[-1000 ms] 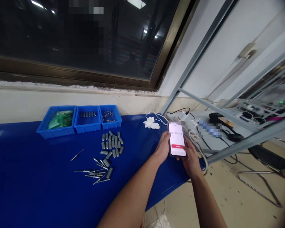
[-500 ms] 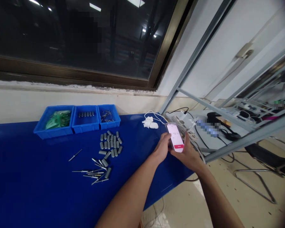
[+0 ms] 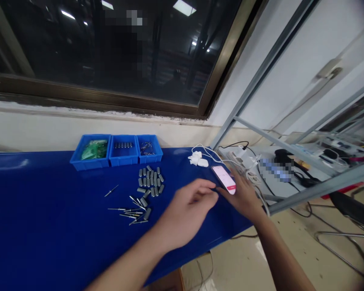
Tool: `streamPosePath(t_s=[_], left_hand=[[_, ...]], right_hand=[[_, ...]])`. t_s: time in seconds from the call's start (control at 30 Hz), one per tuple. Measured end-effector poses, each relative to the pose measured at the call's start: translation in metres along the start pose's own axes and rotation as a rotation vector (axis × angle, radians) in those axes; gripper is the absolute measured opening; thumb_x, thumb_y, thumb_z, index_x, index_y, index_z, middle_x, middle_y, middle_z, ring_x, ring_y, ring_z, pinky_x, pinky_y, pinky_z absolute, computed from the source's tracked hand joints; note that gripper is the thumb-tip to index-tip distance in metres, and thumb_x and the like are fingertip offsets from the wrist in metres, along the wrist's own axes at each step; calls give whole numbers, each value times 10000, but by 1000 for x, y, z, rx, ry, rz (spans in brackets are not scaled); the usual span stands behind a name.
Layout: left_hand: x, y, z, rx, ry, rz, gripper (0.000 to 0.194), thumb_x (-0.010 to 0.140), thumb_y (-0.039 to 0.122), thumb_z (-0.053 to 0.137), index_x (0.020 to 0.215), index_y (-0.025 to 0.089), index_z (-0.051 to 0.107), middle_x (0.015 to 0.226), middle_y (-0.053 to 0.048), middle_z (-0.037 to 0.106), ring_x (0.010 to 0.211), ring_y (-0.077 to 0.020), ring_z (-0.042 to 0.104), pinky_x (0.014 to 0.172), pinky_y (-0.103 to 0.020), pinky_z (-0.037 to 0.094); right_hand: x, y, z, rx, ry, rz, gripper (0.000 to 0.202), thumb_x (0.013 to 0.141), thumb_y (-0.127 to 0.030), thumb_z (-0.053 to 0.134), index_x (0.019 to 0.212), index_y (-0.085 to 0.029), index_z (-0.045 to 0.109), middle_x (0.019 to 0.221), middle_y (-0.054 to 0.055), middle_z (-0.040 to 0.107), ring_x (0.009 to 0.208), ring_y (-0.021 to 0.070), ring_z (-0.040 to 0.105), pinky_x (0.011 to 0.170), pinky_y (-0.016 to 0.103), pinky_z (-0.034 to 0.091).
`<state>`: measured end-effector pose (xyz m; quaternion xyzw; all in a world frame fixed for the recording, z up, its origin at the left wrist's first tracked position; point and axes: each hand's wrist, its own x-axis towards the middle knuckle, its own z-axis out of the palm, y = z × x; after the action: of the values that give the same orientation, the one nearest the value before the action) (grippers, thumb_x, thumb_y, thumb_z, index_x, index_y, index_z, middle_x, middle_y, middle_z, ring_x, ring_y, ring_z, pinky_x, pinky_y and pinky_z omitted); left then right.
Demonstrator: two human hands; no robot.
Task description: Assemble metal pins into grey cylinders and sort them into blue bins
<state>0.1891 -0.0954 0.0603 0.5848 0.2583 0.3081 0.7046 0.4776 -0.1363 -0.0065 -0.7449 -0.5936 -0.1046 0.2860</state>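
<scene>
A phone (image 3: 223,178) with a lit pink-white screen and a red button lies at the table's right end. My right hand (image 3: 242,196) is around its right and lower edges, fingers and thumb apart. To the left, my left hand (image 3: 192,208) is off the phone, its fingers curled; whether they hold anything is hidden. Several grey metal cylinders (image 3: 152,178) stand and lie mid-table. Near them lie several thin rivets (image 3: 133,214), and a single rivet (image 3: 111,190) sits further left.
Three blue bins stand along the wall: one with green bags (image 3: 94,149), a middle bin (image 3: 124,161) with cylinders, a right bin (image 3: 150,158) with rivets. A white charger and cable (image 3: 203,162) lie beyond the phone. A grey metal frame (image 3: 261,68) rises at right.
My left hand has let go of the phone and moved left, its fingers curling. The phone has gone from being held in both hands to lying lower beside my right hand. The view has shifted.
</scene>
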Motion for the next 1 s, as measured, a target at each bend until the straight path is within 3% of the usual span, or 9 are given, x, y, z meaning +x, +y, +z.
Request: streamPosePath(t_s=[0.1,0.17,0.23,0.33,0.4,0.5,0.7,0.83,1.0], left_hand=[[-40,41,-84,504,133,145,373,994,563,622,1213,285,736,1084,-53,790,974,-254,735,843,-375,562],[-47,50,-141,953,276,147,351,964,551,613,1160,290,741,1028,-58,780,879,-273,722,739,-382,525],[-44,43,-188,1327,363,47,328,879,491,643,1113,282,737,1007,-80,773,862,-326,716,693,-402,476],[-41,21,-230,1466,274,-135,300,778,430,681,1029,266,692,1008,-96,766,883,-359,730,669,-397,437],[-44,7,-241,1448,198,-188,267,788,428,660,1000,266,643,993,-86,764,869,-345,735,665,-387,422],[-53,-6,-242,1445,116,-208,204,840,402,602,994,270,593,987,-73,765,864,-330,738,655,-372,402],[-58,-20,-242,1535,134,-135,191,885,290,497,1065,272,561,903,-72,749,816,-322,735,621,-356,349],[-56,-20,-240,1500,142,-97,214,878,300,513,1089,269,534,878,-53,738,794,-308,728,617,-353,377],[-54,-15,-234,1421,232,63,229,885,349,534,1099,269,541,890,-33,726,754,-262,713,644,-350,437]], right_hand=[[4,-85,7,135,-249,-231,483,1019,-419,622,1464,-230,637,1372,132,745,1311,330,674,1149,546,511],[21,-146,16,227,-404,-390,351,1056,-310,542,1362,-255,705,1306,69,778,1237,259,703,1186,495,477],[44,-201,32,293,-506,-507,339,1037,-264,529,1300,-244,742,1251,57,785,1200,241,690,1089,426,521],[68,-261,63,234,-661,-691,351,923,-208,573,1201,-207,788,1221,87,770,1222,301,616,1012,437,506],[70,-285,82,250,-724,-777,339,924,-249,577,1191,-226,785,1296,77,752,1259,327,567,1006,475,471],[57,-300,101,219,-755,-832,287,952,-221,535,1104,-207,779,1242,86,760,1218,321,565,965,496,443],[37,-299,113,185,-663,-853,250,986,-182,504,1034,-183,749,1192,100,779,1144,302,603,907,478,415],[35,-299,113,182,-622,-814,230,982,-194,519,1020,-169,744,1143,101,790,1119,305,608,888,480,409],[38,-290,115,251,-548,-739,293,1075,-285,514,1064,-178,787,1170,100,774,1142,307,600,904,475,417]])
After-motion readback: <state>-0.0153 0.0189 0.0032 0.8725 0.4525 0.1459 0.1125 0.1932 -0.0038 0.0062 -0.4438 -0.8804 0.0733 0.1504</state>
